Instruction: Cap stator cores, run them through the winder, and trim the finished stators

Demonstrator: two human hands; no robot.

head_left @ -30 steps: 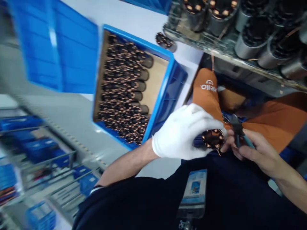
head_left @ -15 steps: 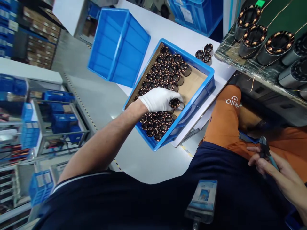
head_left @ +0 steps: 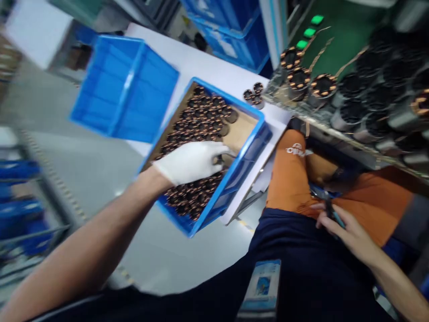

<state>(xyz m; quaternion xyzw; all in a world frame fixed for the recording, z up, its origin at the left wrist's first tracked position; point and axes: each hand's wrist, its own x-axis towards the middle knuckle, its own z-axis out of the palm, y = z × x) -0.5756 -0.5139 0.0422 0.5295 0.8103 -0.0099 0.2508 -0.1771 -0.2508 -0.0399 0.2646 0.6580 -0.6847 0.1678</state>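
Observation:
In my gloved left hand, the thumb and forefinger are spread apart at the right part of the blue crate. A copper-wound motor stator shows in the gap between them, partly covered by the glove. Rows of similar stators stand packed in the crate on brown cardboard. My bare right hand rests over my lap, closed around small cutting pliers with teal handles.
A tilted blue crate lies left of the full one on the white table. Three stators stand beside the crate. At right, a bench carries larger stators with loose wires. Stacked blue bins stand behind.
The view has swung right, and things appear shifted left. My left fingers have loosened from around the stator, at nearly the same place in the crate. My right hand keeps the pliers.

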